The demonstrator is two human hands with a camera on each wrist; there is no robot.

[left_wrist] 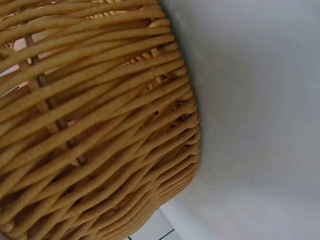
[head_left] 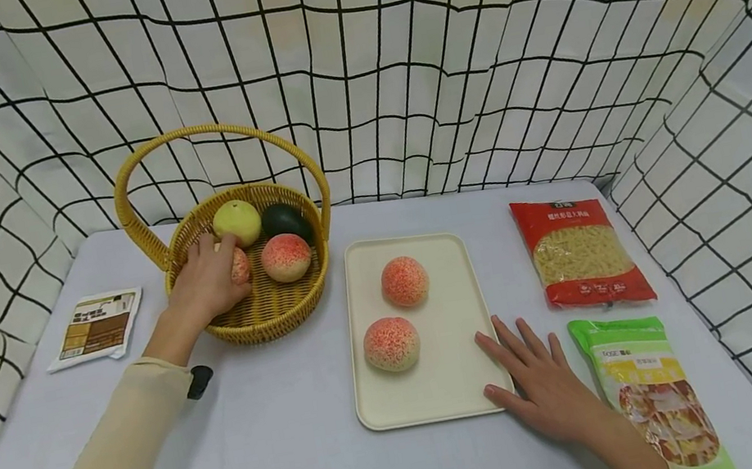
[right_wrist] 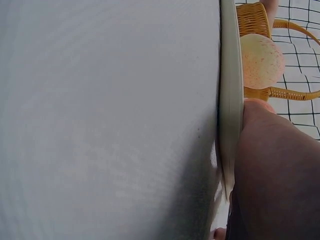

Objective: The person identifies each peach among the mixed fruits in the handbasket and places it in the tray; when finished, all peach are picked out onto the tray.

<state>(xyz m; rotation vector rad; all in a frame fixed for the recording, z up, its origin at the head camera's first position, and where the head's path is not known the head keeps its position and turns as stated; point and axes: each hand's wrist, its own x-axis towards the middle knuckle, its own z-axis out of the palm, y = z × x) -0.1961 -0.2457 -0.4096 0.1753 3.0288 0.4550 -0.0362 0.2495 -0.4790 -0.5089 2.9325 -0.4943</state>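
One peach sits under the left grip, inside the basket; the fingers bend over it and appear to hold it, though much of it is hidden from me. It peeps out on that grip's right side and looks round, with no long axis to mind. The right grip is well apart from it, fingers spread wide, holding nothing, fingertips on the right edge of the tray. That tray lies to the left grip's right, its long sides running away from the person. Just right of the held peach is a second peach; just beyond the fingers, a yellow-green fruit. The basket's rim rings the left grip, and the handle arches up beyond it. A narrow strip of surface parts basket from tray, whose roomier side lies right of two more peaches.
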